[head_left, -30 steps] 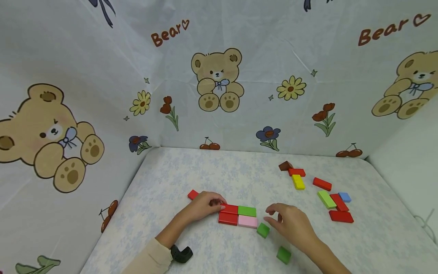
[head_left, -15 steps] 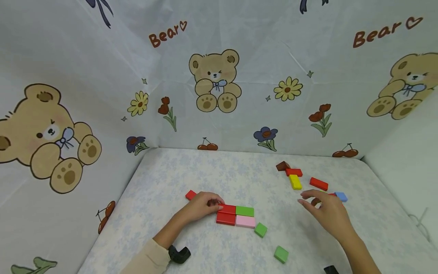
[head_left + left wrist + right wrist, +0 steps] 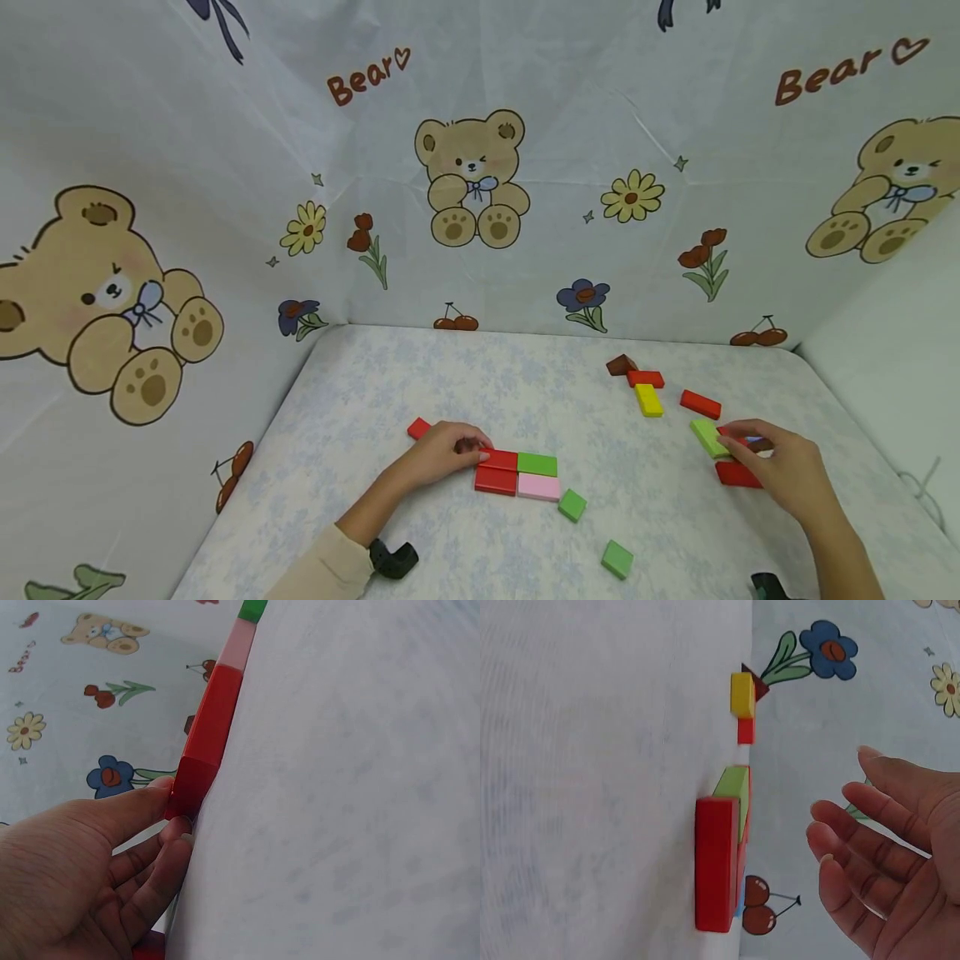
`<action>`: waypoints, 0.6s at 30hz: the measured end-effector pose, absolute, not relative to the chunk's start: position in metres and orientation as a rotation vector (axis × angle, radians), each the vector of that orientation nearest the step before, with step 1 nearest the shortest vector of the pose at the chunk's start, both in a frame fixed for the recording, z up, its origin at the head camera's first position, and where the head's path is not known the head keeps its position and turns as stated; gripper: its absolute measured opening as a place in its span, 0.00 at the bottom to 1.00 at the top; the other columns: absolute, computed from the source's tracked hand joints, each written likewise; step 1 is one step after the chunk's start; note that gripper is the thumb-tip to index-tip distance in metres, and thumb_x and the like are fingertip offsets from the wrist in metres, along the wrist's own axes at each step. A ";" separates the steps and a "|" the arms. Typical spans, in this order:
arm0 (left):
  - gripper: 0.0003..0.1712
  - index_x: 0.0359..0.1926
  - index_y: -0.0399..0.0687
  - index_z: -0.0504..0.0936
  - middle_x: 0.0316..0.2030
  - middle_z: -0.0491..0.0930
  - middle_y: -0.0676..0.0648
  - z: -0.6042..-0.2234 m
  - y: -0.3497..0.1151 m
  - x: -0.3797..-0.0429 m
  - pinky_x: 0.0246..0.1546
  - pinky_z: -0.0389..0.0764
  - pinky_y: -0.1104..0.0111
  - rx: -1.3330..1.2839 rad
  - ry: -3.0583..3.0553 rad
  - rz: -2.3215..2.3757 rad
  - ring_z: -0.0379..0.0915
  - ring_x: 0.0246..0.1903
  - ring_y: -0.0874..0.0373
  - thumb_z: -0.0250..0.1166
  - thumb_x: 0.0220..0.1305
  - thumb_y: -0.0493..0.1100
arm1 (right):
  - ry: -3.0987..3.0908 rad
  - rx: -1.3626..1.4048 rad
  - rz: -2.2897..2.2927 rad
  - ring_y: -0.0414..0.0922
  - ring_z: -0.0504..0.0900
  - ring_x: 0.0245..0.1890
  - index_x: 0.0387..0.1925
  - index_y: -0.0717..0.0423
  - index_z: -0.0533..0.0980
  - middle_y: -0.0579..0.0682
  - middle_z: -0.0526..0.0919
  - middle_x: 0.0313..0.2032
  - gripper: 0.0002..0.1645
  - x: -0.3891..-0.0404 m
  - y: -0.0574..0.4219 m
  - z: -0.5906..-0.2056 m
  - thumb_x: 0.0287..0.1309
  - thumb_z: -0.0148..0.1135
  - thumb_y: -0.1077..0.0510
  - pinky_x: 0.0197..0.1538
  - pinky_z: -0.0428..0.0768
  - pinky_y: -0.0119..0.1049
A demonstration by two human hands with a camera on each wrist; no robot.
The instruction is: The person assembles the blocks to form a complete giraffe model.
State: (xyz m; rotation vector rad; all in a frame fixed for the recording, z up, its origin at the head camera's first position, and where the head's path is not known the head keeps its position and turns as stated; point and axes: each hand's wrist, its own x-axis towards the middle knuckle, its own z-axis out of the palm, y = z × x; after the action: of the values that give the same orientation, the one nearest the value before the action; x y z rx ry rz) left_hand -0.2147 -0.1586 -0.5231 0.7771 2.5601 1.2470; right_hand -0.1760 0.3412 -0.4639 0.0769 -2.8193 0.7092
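In the head view my left hand (image 3: pixel 447 451) is at the left end of a small block layout, thumb and fingers at the end of the upper red block (image 3: pixel 499 459). The left wrist view has my thumb against that red block (image 3: pixel 208 720). Beside and below it lie a green block (image 3: pixel 537 464), a lower red block (image 3: pixel 496 481) and a pink block (image 3: pixel 538 487). My right hand (image 3: pixel 787 467) is above the right-hand blocks, fingers bent and holding nothing. Nearest it are a light-green block (image 3: pixel 707 437) and a red block (image 3: pixel 715 866); it partly hides other blocks.
Two loose green blocks (image 3: pixel 572 505) lie right of the layout. Farther back are a yellow block (image 3: pixel 648 401), red blocks (image 3: pixel 701 405) and a brown block (image 3: pixel 621 365). Another red block (image 3: pixel 418 427) lies behind my left hand. Bear-print cloth (image 3: pixel 480 275) hangs behind the table.
My right hand has moved right, from beside the green blocks to over the blocks at the right. My left hand has stayed at the red block. The blocks look unmoved.
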 end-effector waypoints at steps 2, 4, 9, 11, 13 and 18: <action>0.07 0.45 0.60 0.88 0.30 0.80 0.60 -0.524 -0.159 -0.215 0.31 0.76 0.72 0.771 2.559 1.249 0.73 0.28 0.66 0.70 0.68 0.45 | -2.891 0.063 0.703 0.59 0.83 0.37 0.48 0.65 0.82 0.62 0.86 0.40 0.20 -0.177 0.351 -0.467 0.61 0.72 0.53 0.25 0.77 0.32; 0.06 0.45 0.60 0.88 0.29 0.80 0.60 -0.525 -0.159 -0.215 0.31 0.76 0.72 0.766 2.561 1.251 0.73 0.28 0.66 0.70 0.68 0.45 | -2.958 0.055 0.693 0.58 0.82 0.38 0.48 0.67 0.81 0.64 0.86 0.42 0.22 -0.178 0.360 -0.470 0.62 0.71 0.52 0.26 0.78 0.33; 0.06 0.44 0.61 0.88 0.29 0.80 0.60 -0.526 -0.159 -0.215 0.29 0.75 0.72 0.761 2.563 1.249 0.72 0.27 0.66 0.70 0.68 0.46 | -3.044 0.038 0.664 0.56 0.81 0.38 0.47 0.65 0.83 0.61 0.86 0.40 0.22 -0.181 0.371 -0.477 0.62 0.71 0.50 0.28 0.79 0.36; 0.06 0.45 0.61 0.88 0.29 0.80 0.60 -0.525 -0.159 -0.215 0.30 0.75 0.72 0.763 2.564 1.246 0.72 0.27 0.66 0.70 0.68 0.45 | -3.054 0.025 0.645 0.55 0.81 0.37 0.46 0.63 0.84 0.59 0.86 0.39 0.22 -0.182 0.373 -0.477 0.61 0.72 0.49 0.29 0.78 0.37; 0.07 0.45 0.61 0.88 0.29 0.80 0.60 -0.524 -0.159 -0.215 0.30 0.75 0.72 0.766 2.565 1.245 0.72 0.28 0.66 0.70 0.68 0.45 | -3.063 0.011 0.627 0.54 0.81 0.36 0.46 0.62 0.84 0.56 0.86 0.37 0.23 -0.182 0.375 -0.477 0.60 0.72 0.47 0.29 0.77 0.37; 0.07 0.45 0.60 0.88 0.30 0.80 0.60 -0.523 -0.159 -0.215 0.30 0.76 0.72 0.767 2.561 1.248 0.73 0.28 0.66 0.70 0.68 0.45 | -3.133 -0.020 0.609 0.50 0.78 0.35 0.46 0.62 0.84 0.50 0.84 0.32 0.25 -0.182 0.377 -0.476 0.59 0.72 0.45 0.29 0.74 0.37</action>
State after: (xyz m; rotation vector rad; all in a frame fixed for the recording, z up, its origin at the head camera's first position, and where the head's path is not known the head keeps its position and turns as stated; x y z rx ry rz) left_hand -0.2147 -0.1588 -0.5232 0.7671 2.5607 1.2483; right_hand -0.1824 0.3772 -0.4757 -0.0204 -3.1333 0.6093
